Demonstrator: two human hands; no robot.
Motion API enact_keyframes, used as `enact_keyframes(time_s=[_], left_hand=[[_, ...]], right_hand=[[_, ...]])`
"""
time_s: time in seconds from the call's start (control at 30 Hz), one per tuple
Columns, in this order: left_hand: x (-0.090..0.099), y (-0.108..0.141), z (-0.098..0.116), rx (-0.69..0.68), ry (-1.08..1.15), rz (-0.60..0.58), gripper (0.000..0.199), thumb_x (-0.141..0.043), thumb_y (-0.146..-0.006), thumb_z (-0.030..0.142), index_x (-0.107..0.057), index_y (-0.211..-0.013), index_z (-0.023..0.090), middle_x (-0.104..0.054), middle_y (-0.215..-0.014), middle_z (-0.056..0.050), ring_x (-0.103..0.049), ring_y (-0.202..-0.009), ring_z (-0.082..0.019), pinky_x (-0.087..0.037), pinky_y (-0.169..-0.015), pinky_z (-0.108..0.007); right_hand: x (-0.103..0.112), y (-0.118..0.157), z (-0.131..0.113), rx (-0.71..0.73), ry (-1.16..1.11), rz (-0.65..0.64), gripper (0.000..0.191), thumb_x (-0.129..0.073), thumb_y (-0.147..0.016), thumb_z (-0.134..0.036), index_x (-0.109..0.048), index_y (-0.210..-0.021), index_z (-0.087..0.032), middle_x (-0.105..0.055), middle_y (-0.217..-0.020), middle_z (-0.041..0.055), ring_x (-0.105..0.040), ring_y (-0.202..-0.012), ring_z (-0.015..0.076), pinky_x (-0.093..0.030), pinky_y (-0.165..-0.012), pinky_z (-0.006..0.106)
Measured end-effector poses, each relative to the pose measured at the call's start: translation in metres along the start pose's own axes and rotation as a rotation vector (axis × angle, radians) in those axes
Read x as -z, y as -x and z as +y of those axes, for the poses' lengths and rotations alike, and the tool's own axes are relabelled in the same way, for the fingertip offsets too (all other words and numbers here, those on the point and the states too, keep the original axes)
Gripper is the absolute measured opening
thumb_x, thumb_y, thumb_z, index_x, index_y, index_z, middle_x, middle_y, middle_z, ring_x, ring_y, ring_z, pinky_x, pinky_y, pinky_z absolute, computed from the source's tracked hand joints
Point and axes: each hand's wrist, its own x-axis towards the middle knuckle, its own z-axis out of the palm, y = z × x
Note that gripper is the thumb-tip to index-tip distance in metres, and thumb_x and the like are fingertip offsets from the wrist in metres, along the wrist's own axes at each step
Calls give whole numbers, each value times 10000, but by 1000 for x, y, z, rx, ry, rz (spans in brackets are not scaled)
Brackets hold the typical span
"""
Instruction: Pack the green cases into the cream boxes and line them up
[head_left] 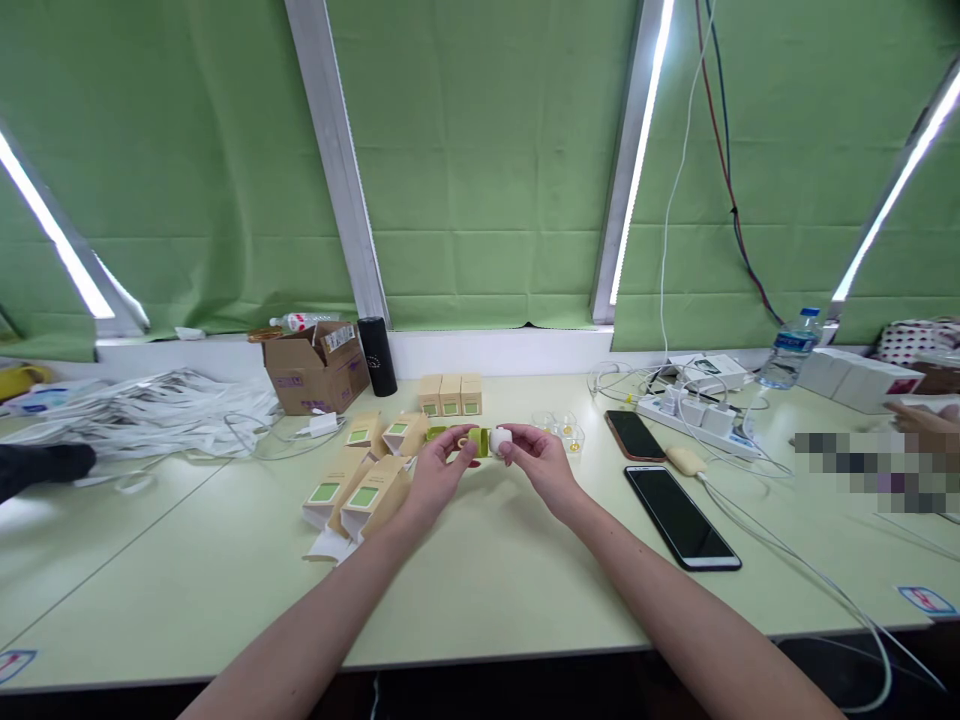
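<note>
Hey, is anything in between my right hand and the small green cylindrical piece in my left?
Yes, a small white rounded piece at the fingertips of your right hand sits between it and the small green cylindrical piece. Nothing else visible stands there.

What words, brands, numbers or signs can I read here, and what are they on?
Nothing reads clearly.
Bottle: blue label, blurred.
Cardboard box: label and purple print, too small.
Black cylinder: pale mark, too small.
Cream boxes: faint print, too small.
Table sticker: red-and-blue sign, unreadable.
Held green piece, white piece: no lettering visible.
</note>
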Motion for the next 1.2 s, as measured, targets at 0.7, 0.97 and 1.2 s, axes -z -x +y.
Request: enact_keyframes(time_s=[0.7, 0.97, 1.2], left_hand=[[-2, 0, -2, 36, 39, -61, 503, -900, -743, 474, -725, -1091, 155, -740, -947, -76, -736, -847, -238, -659, -844, -486], [-5, 3, 1, 1, -42, -109, 512, -910, -702, 546, -678, -975, 179, -733, -960, -78, -744, -830, -243, -646, -791, -439], [-10, 10, -3, -68, -161, -38, 512, -914, -738, 384, -692, -1173, 231, -675, -1305, -115, -703, -1108, -293, -596, -973, -452]], right_hand=[[-4, 4, 2, 26, 71, -56, 450, -882, -731, -515, -824, -1064, -218, -720, -756, 22, -605, -638, 165, -540, -647, 347], [-6, 6, 1, 40, 71, -79, 456, -853, -762, -578, -802, -1041, -221, -731, -778, 23, -638, -624, 165, -569, -654, 355], [-7, 5, 7, 34, 43, -25, 473, -868, -734, -593, -782, -1005, -214, -733, -802, 32, -674, -656, 184, -596, -675, 366]])
